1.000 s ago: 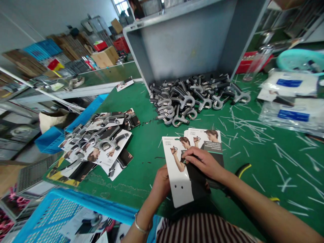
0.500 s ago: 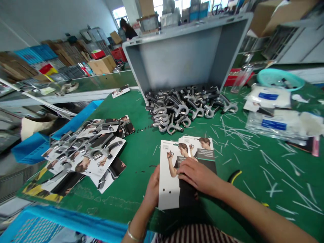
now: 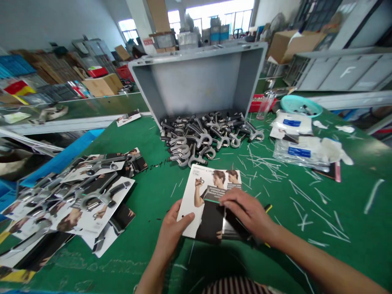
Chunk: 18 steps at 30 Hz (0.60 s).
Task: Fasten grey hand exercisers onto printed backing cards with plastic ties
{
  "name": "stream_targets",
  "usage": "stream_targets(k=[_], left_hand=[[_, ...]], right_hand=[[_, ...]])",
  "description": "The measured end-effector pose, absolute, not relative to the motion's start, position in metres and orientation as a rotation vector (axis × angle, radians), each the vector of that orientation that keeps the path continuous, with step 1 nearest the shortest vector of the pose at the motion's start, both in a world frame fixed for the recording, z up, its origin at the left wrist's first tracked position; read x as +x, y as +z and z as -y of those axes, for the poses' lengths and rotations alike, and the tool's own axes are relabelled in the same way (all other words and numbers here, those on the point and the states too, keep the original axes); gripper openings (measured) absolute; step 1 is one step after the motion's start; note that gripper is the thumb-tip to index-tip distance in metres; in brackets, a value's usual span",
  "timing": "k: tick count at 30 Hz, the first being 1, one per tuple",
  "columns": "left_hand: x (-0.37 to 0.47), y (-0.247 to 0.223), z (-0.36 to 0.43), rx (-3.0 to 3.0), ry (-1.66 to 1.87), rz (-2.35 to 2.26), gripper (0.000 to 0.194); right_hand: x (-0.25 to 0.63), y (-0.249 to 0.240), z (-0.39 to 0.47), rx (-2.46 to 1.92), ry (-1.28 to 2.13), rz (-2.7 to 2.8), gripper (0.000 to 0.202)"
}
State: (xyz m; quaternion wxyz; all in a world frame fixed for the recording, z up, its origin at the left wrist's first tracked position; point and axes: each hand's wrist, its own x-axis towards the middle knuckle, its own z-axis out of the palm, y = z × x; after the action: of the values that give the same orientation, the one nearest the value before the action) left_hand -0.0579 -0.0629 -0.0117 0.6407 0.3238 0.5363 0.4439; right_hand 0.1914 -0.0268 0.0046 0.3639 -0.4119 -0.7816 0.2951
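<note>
A printed backing card [image 3: 211, 220], white and black with a picture of a person using a hand grip, is tilted up from the green table. My left hand [image 3: 174, 228] is closed on its lower left edge, the thumb lying over the front. At its right side, my right hand [image 3: 249, 210] has curled fingers pinching the card's edge; the fingertips are partly hidden. Another printed card [image 3: 234, 176] lies behind and to the right, partly under that hand. Beyond the cards, grey and black hand grips [image 3: 199, 139] form a heap.
A grey crate [image 3: 199, 87] lies on its side behind the heap. Cards with grips on them [image 3: 92, 204] are piled at left. White plastic strips [image 3: 266, 163] are scattered at right, near a yellow-handled tool [image 3: 268, 208], plastic bags [image 3: 298, 151] and a turquoise basin [image 3: 301, 105].
The front card has tilted and its top has swung left. My left thumb has come over its front, and my right fingers have shifted to its right edge. The head view has turned right.
</note>
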Motion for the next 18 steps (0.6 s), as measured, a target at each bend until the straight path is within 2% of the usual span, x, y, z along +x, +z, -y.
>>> stream_targets(k=[3,4,7,13,18], left_hand=[[-0.063,-0.015,0.067,0.845,0.924,-1.29,0.057],[-0.063,-0.017,0.068,0.864,0.891,-1.291,0.055],[-0.057,-0.018,0.068,0.909,0.799,-1.281,0.058],[-0.052,-0.001,0.062,0.804,0.909,-1.201,0.052],[-0.068,0.003,0.068,0.659,1.014,-1.272,0.051]], right_hand=[[0.25,-0.005,-0.015,-1.508,0.573,1.902,0.02],[0.269,-0.01,-0.034,-1.782,0.476,1.903,0.021],[0.31,-0.025,-0.095,-2.061,0.371,1.847,0.023],[0.318,-0.039,-0.169,-2.321,0.408,1.798,0.027],[0.337,-0.037,-0.181,-2.233,0.589,1.858,0.024]])
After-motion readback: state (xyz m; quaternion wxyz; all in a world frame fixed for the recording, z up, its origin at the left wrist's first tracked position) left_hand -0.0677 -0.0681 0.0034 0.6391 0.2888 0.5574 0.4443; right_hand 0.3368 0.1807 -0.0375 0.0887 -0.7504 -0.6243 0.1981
